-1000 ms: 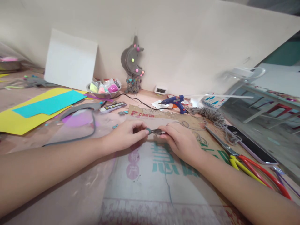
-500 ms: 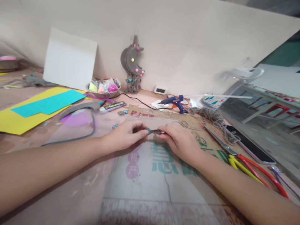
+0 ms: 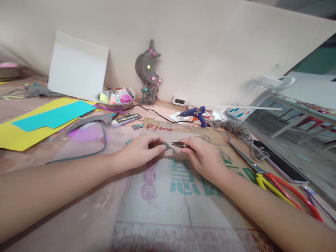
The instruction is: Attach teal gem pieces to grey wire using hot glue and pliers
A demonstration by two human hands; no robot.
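Observation:
Between the thumb and fingers of my left hand is a small teal bead-like piece, with a short thin end sticking out to the right. My right hand is closed around pliers; their handles are hidden in the palm. The plier jaws point left, slightly parted and a small gap away from the teal piece. Both hands are above a printed plastic sheet. A grey string lies on or under it.
A blue glue gun, grey yarn, red-and-yellow scissors and a phone lie to the right. At left are yellow and blue sheets. A grey moon ornament and a bowl of packets stand behind.
The pliers have come off the thin end of the teal piece and shifted slightly right, with their jaws now parted. My left hand has stayed in place.

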